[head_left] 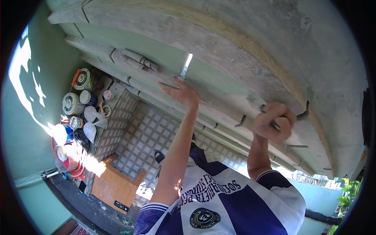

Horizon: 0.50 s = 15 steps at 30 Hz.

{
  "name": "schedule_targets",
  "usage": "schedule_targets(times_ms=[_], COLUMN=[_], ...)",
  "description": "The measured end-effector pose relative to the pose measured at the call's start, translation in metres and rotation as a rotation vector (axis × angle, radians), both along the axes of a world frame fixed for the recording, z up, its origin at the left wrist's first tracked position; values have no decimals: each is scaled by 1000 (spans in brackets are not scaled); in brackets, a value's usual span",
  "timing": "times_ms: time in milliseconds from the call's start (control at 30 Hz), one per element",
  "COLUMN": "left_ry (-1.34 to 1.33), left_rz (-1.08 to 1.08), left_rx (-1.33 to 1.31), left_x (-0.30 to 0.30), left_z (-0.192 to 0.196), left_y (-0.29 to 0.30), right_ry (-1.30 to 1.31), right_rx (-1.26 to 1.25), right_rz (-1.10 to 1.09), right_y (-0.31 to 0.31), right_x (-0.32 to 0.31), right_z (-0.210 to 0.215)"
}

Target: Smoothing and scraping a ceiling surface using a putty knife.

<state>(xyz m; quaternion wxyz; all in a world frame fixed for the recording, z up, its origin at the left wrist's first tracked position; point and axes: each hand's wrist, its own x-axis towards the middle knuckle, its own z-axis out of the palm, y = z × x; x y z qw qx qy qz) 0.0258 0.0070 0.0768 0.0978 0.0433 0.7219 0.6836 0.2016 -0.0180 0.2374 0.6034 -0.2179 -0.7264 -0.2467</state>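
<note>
Left of the left hand [183,95], lidded buckets [72,103], contents unseen.

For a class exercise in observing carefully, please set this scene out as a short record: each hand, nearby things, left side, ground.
Left hand: open, beside a grey ledge; contact unclear
Right hand: blurred, closed around a mostly hidden object
Nearby: grey roll-shaped pieces, left of the left hand
Left side: lidded white bucket, white bag, pale green wall
Ground: patterned tile floor, dark footwear
</note>
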Motion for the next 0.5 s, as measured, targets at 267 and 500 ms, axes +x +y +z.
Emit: schedule_targets(times_ms=[267, 500], left_ry=[4, 3], left_rz=[11, 9], left_rx=[-29, -33], left_x=[2, 2], left_z=[-4, -6], left_y=[0, 1], right_ry=[84, -14], right_rx=[33, 13], right_rz=[62, 202], right_y=[-1, -12], right_x=[-6, -1], right_z=[0, 4])
